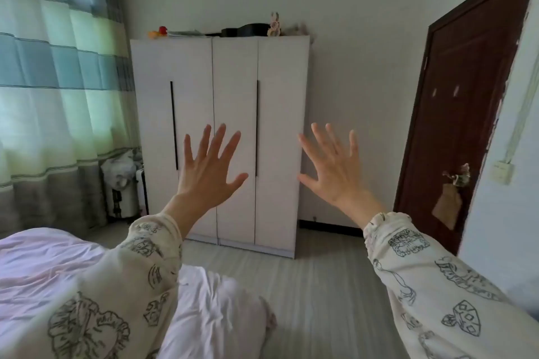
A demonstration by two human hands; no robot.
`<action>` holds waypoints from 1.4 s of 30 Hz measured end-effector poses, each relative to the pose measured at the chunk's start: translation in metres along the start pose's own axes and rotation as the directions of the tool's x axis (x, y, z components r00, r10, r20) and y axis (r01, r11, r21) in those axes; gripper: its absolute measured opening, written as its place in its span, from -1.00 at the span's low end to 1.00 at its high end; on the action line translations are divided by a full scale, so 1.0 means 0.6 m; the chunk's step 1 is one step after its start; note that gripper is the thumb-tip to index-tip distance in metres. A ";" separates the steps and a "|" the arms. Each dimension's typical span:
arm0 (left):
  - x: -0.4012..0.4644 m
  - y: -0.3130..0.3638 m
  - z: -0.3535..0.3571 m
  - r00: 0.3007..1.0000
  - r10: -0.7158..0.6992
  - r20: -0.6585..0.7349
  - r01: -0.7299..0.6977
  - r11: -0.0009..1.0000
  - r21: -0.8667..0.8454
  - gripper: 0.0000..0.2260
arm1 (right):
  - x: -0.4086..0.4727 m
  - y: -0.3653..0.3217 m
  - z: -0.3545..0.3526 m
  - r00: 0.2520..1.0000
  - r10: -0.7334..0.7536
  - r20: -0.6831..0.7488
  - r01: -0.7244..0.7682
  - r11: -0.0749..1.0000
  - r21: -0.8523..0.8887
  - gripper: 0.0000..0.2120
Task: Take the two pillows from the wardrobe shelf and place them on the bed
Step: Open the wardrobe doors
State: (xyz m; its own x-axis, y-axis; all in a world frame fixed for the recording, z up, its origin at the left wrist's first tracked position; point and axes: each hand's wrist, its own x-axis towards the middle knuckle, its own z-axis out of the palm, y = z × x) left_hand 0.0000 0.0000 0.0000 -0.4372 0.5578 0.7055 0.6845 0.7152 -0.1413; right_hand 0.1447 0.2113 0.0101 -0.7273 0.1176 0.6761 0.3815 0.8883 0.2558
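White wardrobe doors closed | hands: left, right spread, holding nothing | bed edge lower-left

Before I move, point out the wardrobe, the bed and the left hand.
wardrobe (pixel 236 90): head view, on the middle door panel.
bed (pixel 43 259): head view, on the rumpled pink sheet.
left hand (pixel 208 169): head view, on the back of the hand.
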 end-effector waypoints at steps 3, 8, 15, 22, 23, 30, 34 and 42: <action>0.015 0.029 0.025 0.999 0.029 0.017 -0.028 0.999 -0.039 -0.28 | 0.000 0.016 0.026 1.000 0.027 0.002 -0.027 0.999 0.020 -0.26; 0.046 0.064 0.102 0.998 0.055 0.007 -0.053 0.980 -0.190 -0.37 | 0.000 0.039 0.111 0.996 0.083 0.024 -0.085 0.991 0.106 -0.33; 0.095 0.096 0.281 0.995 -0.015 0.095 0.054 0.907 -0.418 -0.51 | 0.038 0.062 0.279 0.957 0.247 0.150 -0.285 0.893 0.348 -0.38; 0.164 0.084 0.458 0.991 -0.019 0.134 0.088 0.845 -0.527 -0.57 | 0.090 0.085 0.429 0.951 0.214 0.221 -0.288 0.871 0.398 -0.40; 0.175 0.084 0.483 0.989 -0.032 0.145 0.107 0.831 -0.545 -0.57 | 0.098 0.092 0.450 0.949 0.215 0.231 -0.295 0.866 0.405 -0.41; 0.244 0.097 0.645 0.970 -0.064 0.234 0.199 0.764 -0.614 -0.60 | 0.163 0.131 0.601 0.918 0.213 0.336 -0.353 0.823 0.445 -0.41; 0.307 0.097 0.734 0.953 -0.086 0.290 0.251 0.761 -0.598 -0.61 | 0.219 0.167 0.699 0.910 0.191 0.367 -0.362 0.797 0.483 -0.40; 0.471 0.103 0.899 0.928 -0.182 0.324 0.341 0.765 -0.547 -0.59 | 0.387 0.273 0.894 0.938 0.094 0.333 -0.279 0.773 0.570 -0.40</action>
State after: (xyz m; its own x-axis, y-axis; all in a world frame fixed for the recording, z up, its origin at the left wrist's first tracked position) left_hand -0.3955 0.4291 -0.1838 -0.7194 0.5241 0.4558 0.6936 0.5068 0.5120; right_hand -0.2677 0.6220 -0.1615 -0.8365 0.3413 0.4286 0.1729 0.9067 -0.3847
